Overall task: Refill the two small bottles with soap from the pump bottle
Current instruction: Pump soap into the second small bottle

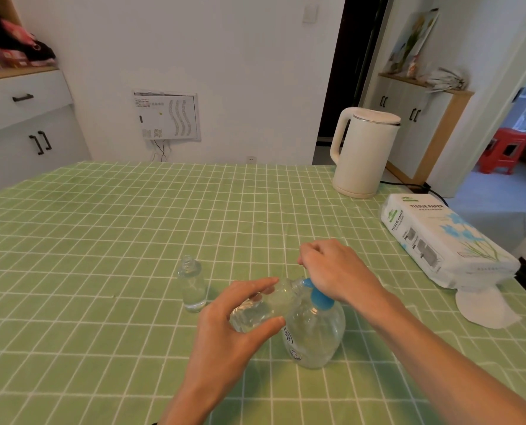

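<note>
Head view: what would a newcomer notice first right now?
The two hands meeting near centre: the left hand holds a small clear plastic bottle tilted with its mouth at the blue spout of the clear pump bottle, while the right hand rests on its pump. A second small clear bottle stands uncapped just left, and a white kettle and tissue pack sit far right.

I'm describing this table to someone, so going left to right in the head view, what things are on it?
Standing small bottle → held small bottle → pump bottle → kettle → tissue pack.
</note>
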Available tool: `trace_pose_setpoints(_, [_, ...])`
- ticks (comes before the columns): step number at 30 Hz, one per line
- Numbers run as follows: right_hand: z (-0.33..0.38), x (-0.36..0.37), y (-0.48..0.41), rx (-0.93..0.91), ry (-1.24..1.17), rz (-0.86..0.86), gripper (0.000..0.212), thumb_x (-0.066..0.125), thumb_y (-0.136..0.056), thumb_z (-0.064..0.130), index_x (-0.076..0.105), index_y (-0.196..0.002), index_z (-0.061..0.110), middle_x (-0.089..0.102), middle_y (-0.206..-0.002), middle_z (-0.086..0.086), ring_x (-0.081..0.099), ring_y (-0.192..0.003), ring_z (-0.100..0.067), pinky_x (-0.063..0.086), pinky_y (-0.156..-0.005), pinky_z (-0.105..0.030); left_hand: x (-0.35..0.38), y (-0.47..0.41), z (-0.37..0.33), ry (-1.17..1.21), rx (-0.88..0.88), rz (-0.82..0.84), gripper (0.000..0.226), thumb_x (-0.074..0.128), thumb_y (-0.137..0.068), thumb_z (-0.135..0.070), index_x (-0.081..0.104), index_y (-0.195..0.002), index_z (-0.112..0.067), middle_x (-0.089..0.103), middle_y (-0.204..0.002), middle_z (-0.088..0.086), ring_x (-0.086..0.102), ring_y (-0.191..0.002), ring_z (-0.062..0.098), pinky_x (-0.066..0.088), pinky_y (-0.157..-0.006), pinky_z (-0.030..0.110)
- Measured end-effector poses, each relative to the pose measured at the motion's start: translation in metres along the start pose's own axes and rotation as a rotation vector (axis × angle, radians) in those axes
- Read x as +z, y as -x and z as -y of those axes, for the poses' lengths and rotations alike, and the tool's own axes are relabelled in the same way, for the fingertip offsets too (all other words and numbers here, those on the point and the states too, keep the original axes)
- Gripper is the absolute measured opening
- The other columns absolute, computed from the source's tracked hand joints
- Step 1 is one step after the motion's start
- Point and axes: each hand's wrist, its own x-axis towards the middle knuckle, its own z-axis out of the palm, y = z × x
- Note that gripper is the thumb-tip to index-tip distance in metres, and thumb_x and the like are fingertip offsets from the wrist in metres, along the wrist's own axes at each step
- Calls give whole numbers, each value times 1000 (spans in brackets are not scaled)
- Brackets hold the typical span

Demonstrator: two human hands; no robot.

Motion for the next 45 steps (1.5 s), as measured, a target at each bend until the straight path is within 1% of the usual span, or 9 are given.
trace_pose_setpoints(8, [-6, -17, 14, 8, -574, 50, 58, 39, -108, 50, 86, -88, 21, 84, -95, 14, 77, -95, -4, 45, -96, -33, -4, 0, -4, 25, 2, -12, 56, 94, -73, -15, 77, -117, -46, 78, -110, -19, 69, -107, 9, 43, -90, 4])
trace_pose_setpoints(12, [-26, -1, 36, 9, -598, 17, 69, 37, -91, 74, 86, -87, 25, 83, -93, 5, 74, -94, -4, 46, -88, -28, -3, 0, -5, 10, 5, -21, 57, 94, -72, -15, 76, -116, -46, 78, -109, -21, 69, -106, 7, 42, -90, 2])
trace_pose_setpoints(15, [-33, 17, 44, -8, -633, 15, 79, 35, -94, 77, 83, -85, 15, 72, -74, -20, 67, -67, -19, 47, -81, -31, -1, 0, -5, 15, 3, -15, 58, 94, -73, -16, 75, -117, -48, 78, -110, -21, 69, -107, 7, 43, -91, 3])
trace_pose_setpoints(19, [-30, 37, 49, -91, -662, -70, 92, 27, -91, 80, 63, -72, -2, 43, -59, -18, 43, -60, -19, 44, -71, -44, 0, -1, -6, 14, 9, -15, 58, 95, -72, -13, 77, -116, -46, 78, -109, -20, 70, -107, 8, 43, -90, 3])
trace_pose_setpoints(24, [-23, 50, 48, -139, -653, -320, 58, 32, -89, 63, 29, -45, 26, 30, -46, 7, 29, -46, -11, 31, -56, -34, -1, -1, -5, 20, 0, -10, 56, 94, -73, -11, 77, -116, -43, 79, -109, -18, 69, -106, 8, 43, -90, 3])
trace_pose_setpoints(30, [-28, 55, 43, -134, -620, -349, 46, 33, -82, 52, 32, -53, 17, 35, -47, 6, 29, -52, -17, 34, -57, -49, -2, -1, -5, -3, -10, 0, 54, 94, -72, -12, 78, -116, -41, 78, -108, -19, 68, -108, 8, 43, -91, 3])
trace_pose_setpoints(34, [-27, 58, 44, -131, -612, -365, 59, 29, -89, 62, 32, -49, 19, 32, -42, 10, 28, -46, -11, 32, -57, -39, -2, 1, -6, -2, -7, -5, 56, 94, -72, -12, 77, -116, -42, 78, -108, -20, 69, -107, 7, 43, -90, 3])
trace_pose_setpoints(39, [-25, 59, 44, -119, -614, -368, 72, 19, -92, 71, 60, -41, 40, 43, -36, 14, 40, -39, -7, 35, -61, -35, -5, -1, -4, -5, 3, -18, 56, 94, -72, -10, 77, -117, -40, 78, -108, -19, 70, -106, 9, 42, -90, 3])
trace_pose_setpoints(45, [-26, 60, 43, -169, -622, -383, 69, 24, -93, 65, 47, -38, 32, 41, -37, 12, 41, -39, -3, 33, -57, -32, -5, -1, -4, -13, 0, -14, 56, 94, -72, -12, 77, -118, -39, 78, -109, -20, 70, -107, 7, 42, -90, 3])
